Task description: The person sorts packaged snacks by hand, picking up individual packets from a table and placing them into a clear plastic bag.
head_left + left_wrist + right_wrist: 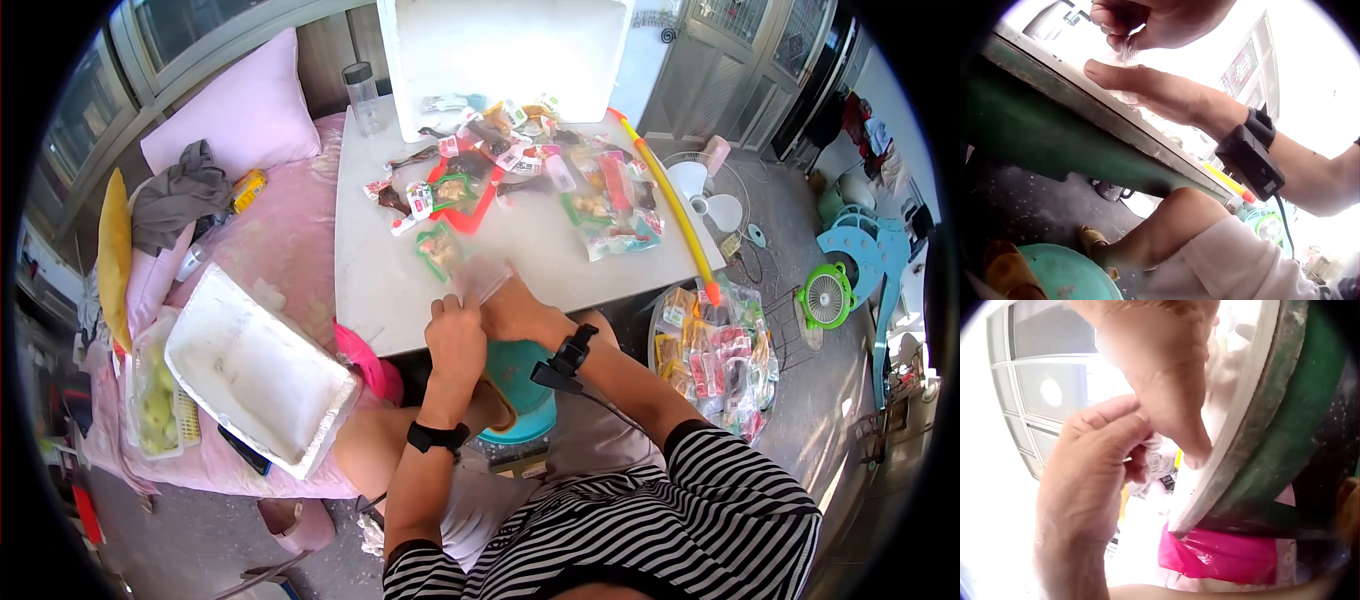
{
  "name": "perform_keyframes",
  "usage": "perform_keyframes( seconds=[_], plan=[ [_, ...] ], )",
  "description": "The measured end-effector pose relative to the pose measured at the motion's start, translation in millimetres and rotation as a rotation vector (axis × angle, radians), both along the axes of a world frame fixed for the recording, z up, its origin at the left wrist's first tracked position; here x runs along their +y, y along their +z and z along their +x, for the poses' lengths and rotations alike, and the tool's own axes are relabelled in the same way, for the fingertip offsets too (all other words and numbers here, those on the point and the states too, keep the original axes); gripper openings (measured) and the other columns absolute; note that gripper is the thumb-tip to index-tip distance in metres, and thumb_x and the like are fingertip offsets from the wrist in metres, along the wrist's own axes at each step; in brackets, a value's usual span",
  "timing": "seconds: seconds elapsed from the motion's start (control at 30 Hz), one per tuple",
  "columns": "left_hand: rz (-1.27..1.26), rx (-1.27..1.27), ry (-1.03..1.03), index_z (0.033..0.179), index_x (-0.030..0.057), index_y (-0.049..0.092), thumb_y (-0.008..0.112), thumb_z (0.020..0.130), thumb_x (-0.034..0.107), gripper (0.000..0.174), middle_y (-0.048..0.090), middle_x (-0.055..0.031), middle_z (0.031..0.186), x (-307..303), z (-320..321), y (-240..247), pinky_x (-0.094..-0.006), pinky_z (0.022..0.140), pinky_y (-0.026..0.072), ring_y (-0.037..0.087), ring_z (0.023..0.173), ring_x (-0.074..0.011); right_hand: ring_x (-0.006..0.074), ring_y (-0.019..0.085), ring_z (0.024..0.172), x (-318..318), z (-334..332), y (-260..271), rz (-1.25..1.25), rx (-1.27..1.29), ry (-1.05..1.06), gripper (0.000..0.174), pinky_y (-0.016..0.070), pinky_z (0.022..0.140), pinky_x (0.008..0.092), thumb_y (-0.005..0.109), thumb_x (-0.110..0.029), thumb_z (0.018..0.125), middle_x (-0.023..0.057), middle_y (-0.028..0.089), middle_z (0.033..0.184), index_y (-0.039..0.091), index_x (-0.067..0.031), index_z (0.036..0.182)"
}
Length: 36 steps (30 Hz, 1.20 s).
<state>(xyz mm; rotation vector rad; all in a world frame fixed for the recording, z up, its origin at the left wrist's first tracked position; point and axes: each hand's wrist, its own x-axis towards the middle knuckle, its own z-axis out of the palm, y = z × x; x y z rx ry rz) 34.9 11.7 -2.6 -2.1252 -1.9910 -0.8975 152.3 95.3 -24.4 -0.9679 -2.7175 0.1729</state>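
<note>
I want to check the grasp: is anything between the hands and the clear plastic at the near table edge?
Nothing visible is. The left hand and right hand pinch the clear plastic directly, at the near edge of the table; the snack packets lie farther back.

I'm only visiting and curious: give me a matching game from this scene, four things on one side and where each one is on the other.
Things:
1. clear bag
2. white foam lid
3. yellow tube
4. green fan

Places:
a. lying on the pink bed
b. on the floor at the right
c. pinched by the left hand and the right hand
d. along the right edge of the table

Pairs: 1-c, 2-a, 3-d, 4-b
</note>
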Motion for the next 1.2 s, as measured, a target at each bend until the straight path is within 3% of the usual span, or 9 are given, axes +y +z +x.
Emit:
perform_keyframes(
  seconds=[0.1, 0.2, 0.4, 0.5, 0.6, 0.77, 0.9, 1.0, 1.2],
  plan=[
    [-0.027, -0.003, 0.043, 0.085, 0.0023, 0.058, 0.057, 0.069, -0.001, 0.017, 0.056, -0.015, 0.078, -5, -4, 11, -0.0434, 0.058, 0.0494, 0.057, 0.077, -0.0342, 0.0301, 0.053, 0.111, -24, 22, 22, 0.015, 0.129, 0.23, 0.052, 0.0401, 0.086, 0.0536, 0.066, -0.03, 0.074, 0.0148, 0.059, 0.114, 0.056, -0.003, 0.117],
    [-0.068, 0.006, 0.058, 0.086, 0.0026, 0.059, 0.058, 0.067, -0.002, 0.019, 0.056, -0.015, 0.078, -7, -5, 14, -0.0422, 0.058, 0.0499, 0.057, 0.077, -0.0342, 0.0273, 0.064, 0.083, -16, 36, 59, -0.616, 0.354, 0.076, 0.03, 0.0484, 0.071, 0.0386, 0.066, -0.024, 0.076, 0.0151, 0.065, 0.086, 0.066, -0.0031, 0.098],
    [-0.115, 0.061, 0.047, 0.086, 0.0027, 0.059, 0.059, 0.064, -0.002, 0.022, 0.057, -0.0145, 0.078, -6, -2, 7, -0.0389, 0.057, 0.051, 0.058, 0.077, -0.032, 0.0231, 0.06, 0.055, 99, -3, 44, -0.053, 0.601, -0.153, 0.026, 0.0463, 0.051, 0.0333, 0.061, -0.026, 0.081, 0.0141, 0.063, 0.069, 0.065, -0.0016, 0.075],
    [-0.124, 0.104, 0.061, 0.083, 0.0036, 0.058, 0.061, 0.063, 0.001, 0.021, 0.056, -0.0123, 0.077, -7, 0, 6, -0.0354, 0.055, 0.0513, 0.059, 0.077, -0.0292, 0.0149, 0.057, 0.053, 138, -46, 46, -0.574, 0.419, -0.436, 0.031, 0.043, 0.046, 0.0284, 0.06, -0.033, 0.084, 0.0101, 0.063, 0.069, 0.064, -0.0026, 0.08],
    [-0.118, 0.185, 0.081, 0.078, 0.0054, 0.058, 0.065, 0.062, 0.005, 0.018, 0.056, -0.008, 0.076, -6, 0, 3, -0.03, 0.054, 0.0512, 0.059, 0.076, -0.0246, 0.009, 0.054, 0.054, 141, -72, 19, -1.179, 0.961, -0.408, 0.031, 0.0404, 0.043, 0.0238, 0.06, -0.035, 0.085, 0.0061, 0.062, 0.072, 0.062, -0.0041, 0.086],
    [-0.182, 0.118, 0.067, 0.079, 0.0031, 0.058, 0.06, 0.063, 0.0, 0.016, 0.057, -0.0141, 0.077, -7, -1, 6, -0.0376, 0.056, 0.0528, 0.06, 0.077, -0.0311, 0.0106, 0.053, 0.053, 188, -81, -73, -0.393, 0.894, 0.041, 0.025, 0.0397, 0.043, 0.024, 0.062, -0.03, 0.084, 0.0059, 0.061, 0.073, 0.059, -0.0062, 0.089],
    [-0.166, 0.185, 0.076, 0.077, 0.0046, 0.058, 0.064, 0.062, 0.003, 0.016, 0.056, -0.0095, 0.078, -6, -1, 4, -0.0318, 0.055, 0.0518, 0.058, 0.078, -0.0254, 0.0164, 0.056, 0.054, 154, -56, -27, 0.375, 0.636, 0.132, 0.018, 0.0403, 0.045, 0.0307, 0.066, -0.018, 0.078, 0.0105, 0.061, 0.07, 0.06, -0.0023, 0.083],
    [-0.119, 0.159, 0.073, 0.074, 0.0039, 0.058, 0.063, 0.063, 0.002, 0.012, 0.055, -0.0115, 0.077, -7, -2, 1, -0.0334, 0.055, 0.0518, 0.058, 0.077, -0.0279, 0.02, 0.057, 0.056, 126, -21, 20, -0.245, 0.72, -0.324, 0.013, 0.042, 0.049, 0.0337, 0.067, -0.009, 0.073, 0.0141, 0.06, 0.066, 0.061, 0.0011, 0.078],
    [0.019, 0.001, 0.091, 0.075, 0.0031, 0.064, 0.062, 0.073, 0.005, 0.004, 0.056, -0.0163, 0.076, 0, -2, 1, -0.0441, 0.06, 0.0485, 0.057, 0.076, -0.0362, 0.0133, 0.061, 0.062, 45, 89, 52, -0.176, 0.895, -0.285, 0.006, 0.0474, 0.056, 0.0273, 0.065, -0.006, 0.078, 0.007, 0.063, 0.07, 0.062, -0.0002, 0.078]
  ],
)
